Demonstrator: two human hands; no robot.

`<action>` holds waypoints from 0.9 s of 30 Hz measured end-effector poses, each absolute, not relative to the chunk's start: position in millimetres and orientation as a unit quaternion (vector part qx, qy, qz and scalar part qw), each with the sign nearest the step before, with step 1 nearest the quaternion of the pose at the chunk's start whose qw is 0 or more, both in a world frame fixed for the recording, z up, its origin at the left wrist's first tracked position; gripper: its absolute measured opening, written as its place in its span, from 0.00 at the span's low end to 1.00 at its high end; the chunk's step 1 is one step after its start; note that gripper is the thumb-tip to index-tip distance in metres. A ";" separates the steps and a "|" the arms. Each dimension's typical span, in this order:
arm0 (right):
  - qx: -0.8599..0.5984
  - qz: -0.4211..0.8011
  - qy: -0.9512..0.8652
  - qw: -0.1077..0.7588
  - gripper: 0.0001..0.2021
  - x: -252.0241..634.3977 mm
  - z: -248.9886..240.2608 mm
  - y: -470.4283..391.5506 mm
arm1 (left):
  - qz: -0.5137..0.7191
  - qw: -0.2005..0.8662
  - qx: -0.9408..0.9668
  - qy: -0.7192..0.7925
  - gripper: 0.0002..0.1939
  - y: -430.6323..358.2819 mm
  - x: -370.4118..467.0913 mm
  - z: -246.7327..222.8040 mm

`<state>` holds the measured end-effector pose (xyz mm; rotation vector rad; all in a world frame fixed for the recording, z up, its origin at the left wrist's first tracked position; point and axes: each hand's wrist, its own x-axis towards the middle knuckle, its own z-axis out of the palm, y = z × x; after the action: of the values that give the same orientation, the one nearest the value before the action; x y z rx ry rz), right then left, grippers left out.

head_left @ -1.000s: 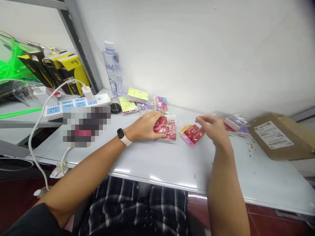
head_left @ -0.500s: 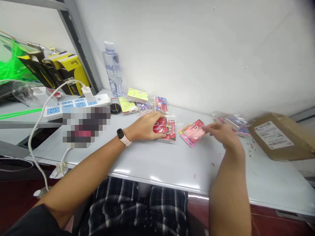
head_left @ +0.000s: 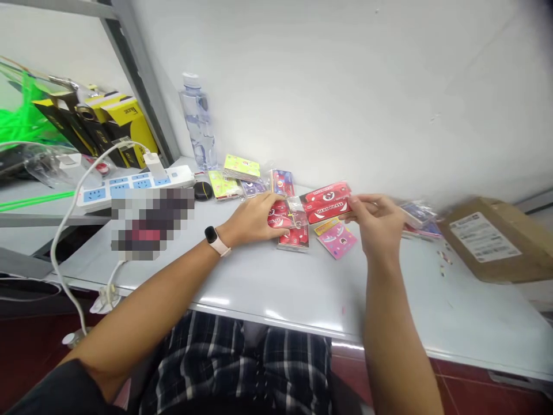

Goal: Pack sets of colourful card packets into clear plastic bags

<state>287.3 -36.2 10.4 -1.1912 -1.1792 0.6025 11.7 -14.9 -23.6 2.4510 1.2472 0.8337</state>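
Observation:
My left hand (head_left: pixel 256 219) is closed around a red packet (head_left: pixel 279 215) in clear plastic. Beneath that lies another red packet (head_left: pixel 299 238) on the table. Between thumb and fingers, my right hand (head_left: pixel 377 221) pinches the right end of a red printed card (head_left: pixel 327 203) with white lettering. The card's left end meets the clear plastic at the packet in my left hand; whether it is inside the plastic I cannot tell. Just below the red card, a pink card (head_left: pixel 339 240) with a yellow edge lies flat.
Yellow-green card packs (head_left: pixel 242 167) and a blue-red pack (head_left: pixel 283 182) lie by the wall, near a water bottle (head_left: pixel 199 124). Left are a power strip (head_left: pixel 103 199) and a black mouse-like object (head_left: pixel 202 191). A cardboard box (head_left: pixel 496 259) and wrapped packs (head_left: pixel 419 214) sit right.
My right hand has lifted the red card off the pink one and brought it up and left to the plastic. The pink card is now uncovered. My left hand has barely moved.

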 end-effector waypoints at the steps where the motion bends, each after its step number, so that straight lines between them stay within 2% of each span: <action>1: -0.528 0.245 -0.515 0.629 0.15 285.1 10.3 -36.9 | 0.288 0.136 0.843 0.433 0.33 -14.6 11.6 -23.6; 8: -0.574 0.221 -0.491 0.616 0.13 278.5 11.2 -39.0 | 0.286 0.145 0.842 0.433 0.34 -14.2 11.1 -21.3; 14: -0.558 0.188 -0.477 0.652 0.12 267.3 7.4 -41.0 | 0.284 0.146 0.845 0.429 0.34 -13.8 10.5 -20.6; 20: -0.575 0.208 -0.503 0.612 0.14 258.8 3.9 -42.9 | 0.289 0.148 0.841 0.432 0.35 -11.2 9.6 -23.9; 27: -0.566 0.271 -0.493 0.602 0.13 245.6 3.9 -46.3 | 0.301 0.163 0.834 0.432 0.36 -11.4 10.2 -24.7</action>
<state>245.6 -46.3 3.9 -1.3113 -1.1416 0.6280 10.2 -11.4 -24.7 2.3798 1.2318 0.8582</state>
